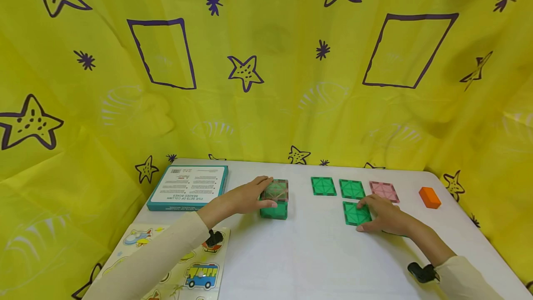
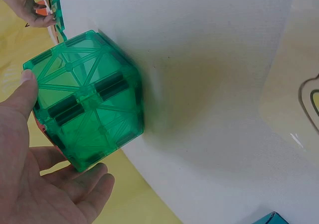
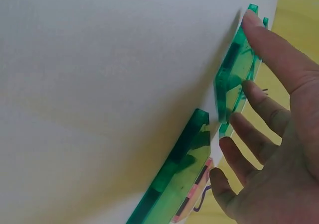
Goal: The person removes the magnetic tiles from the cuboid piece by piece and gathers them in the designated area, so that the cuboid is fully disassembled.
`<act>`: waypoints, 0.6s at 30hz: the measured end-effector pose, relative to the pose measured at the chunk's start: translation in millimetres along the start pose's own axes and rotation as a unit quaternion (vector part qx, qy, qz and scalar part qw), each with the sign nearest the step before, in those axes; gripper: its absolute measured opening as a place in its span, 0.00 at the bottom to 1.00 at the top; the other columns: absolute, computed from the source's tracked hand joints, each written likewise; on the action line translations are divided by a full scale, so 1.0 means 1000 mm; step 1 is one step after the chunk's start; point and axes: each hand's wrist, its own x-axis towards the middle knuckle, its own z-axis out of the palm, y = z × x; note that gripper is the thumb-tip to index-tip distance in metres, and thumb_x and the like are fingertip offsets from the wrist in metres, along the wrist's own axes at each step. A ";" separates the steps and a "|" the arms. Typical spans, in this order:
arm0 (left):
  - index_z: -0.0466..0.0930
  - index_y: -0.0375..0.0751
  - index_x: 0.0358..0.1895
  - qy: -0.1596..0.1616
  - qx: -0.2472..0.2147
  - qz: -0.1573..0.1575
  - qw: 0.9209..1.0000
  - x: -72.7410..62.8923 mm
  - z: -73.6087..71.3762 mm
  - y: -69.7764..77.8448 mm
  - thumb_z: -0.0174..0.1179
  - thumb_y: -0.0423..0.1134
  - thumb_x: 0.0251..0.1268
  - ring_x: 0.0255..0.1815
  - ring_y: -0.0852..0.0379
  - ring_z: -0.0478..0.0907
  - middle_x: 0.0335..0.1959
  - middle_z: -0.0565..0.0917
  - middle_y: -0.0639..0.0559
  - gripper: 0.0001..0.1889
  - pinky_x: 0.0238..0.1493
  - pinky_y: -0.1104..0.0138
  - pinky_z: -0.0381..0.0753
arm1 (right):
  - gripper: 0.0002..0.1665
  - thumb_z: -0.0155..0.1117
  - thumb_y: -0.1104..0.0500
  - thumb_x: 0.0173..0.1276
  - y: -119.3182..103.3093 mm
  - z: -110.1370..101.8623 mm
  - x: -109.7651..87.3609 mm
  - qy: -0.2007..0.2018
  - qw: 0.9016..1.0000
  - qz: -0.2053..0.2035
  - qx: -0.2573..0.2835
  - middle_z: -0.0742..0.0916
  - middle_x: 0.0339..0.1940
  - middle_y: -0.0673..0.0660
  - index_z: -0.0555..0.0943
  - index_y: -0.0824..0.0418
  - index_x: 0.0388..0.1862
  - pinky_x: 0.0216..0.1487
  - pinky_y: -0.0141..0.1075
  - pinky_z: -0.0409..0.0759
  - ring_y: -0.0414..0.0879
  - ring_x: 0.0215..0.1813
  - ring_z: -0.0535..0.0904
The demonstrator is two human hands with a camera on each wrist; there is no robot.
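My left hand (image 1: 245,196) holds a box-shaped block of magnetic tiles (image 2: 89,102), with green sides and a pinkish tile on top, standing on the table. In the left wrist view the thumb lies at one edge and the fingers reach round the far side. My right hand (image 1: 385,216) is spread over a green magnetic tile (image 1: 353,214) lying flat, thumb at its near corner and fingertips at its far right edge. Another green tile (image 3: 174,176) lies under this hand, mostly hidden in the head view. Two green tiles (image 1: 323,186) (image 1: 351,189) and a pink tile (image 1: 385,191) lie behind.
An orange block (image 1: 430,197) sits at the right on the white table (image 1: 291,263). At the back left lies a teal-edged box (image 1: 187,189) with printed text. A picture puzzle board (image 1: 201,274) is at the front left, partly under the left sleeve. Yellow curtain (image 1: 266,119) surrounds the table.
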 end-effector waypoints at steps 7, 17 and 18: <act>0.49 0.42 0.87 0.000 0.005 0.001 1.000 0.000 0.000 -0.002 0.55 0.66 0.77 0.82 0.39 0.63 0.87 0.53 0.41 0.48 0.76 0.47 0.70 | 0.23 0.76 0.46 0.70 -0.010 0.001 0.009 0.018 1.000 -0.012 0.012 0.81 0.55 0.65 0.86 0.59 0.54 0.55 0.60 0.82 0.58 0.54 0.79; 0.49 0.43 0.87 -0.002 -0.005 0.003 1.000 -0.001 -0.002 0.001 0.56 0.66 0.77 0.83 0.39 0.61 0.87 0.53 0.41 0.48 0.77 0.47 0.68 | 0.42 0.66 0.45 0.79 -0.058 0.014 0.050 -0.024 0.992 -0.018 0.125 0.87 0.45 0.53 0.66 0.69 0.78 0.47 0.41 0.82 0.45 0.46 0.82; 0.49 0.43 0.87 -0.003 -0.010 0.002 1.000 -0.001 -0.002 0.001 0.56 0.65 0.77 0.83 0.39 0.61 0.87 0.53 0.41 0.48 0.77 0.46 0.68 | 0.44 0.66 0.44 0.79 -0.064 0.016 0.055 -0.032 0.990 -0.018 0.136 0.87 0.45 0.53 0.64 0.69 0.79 0.46 0.41 0.82 0.45 0.46 0.82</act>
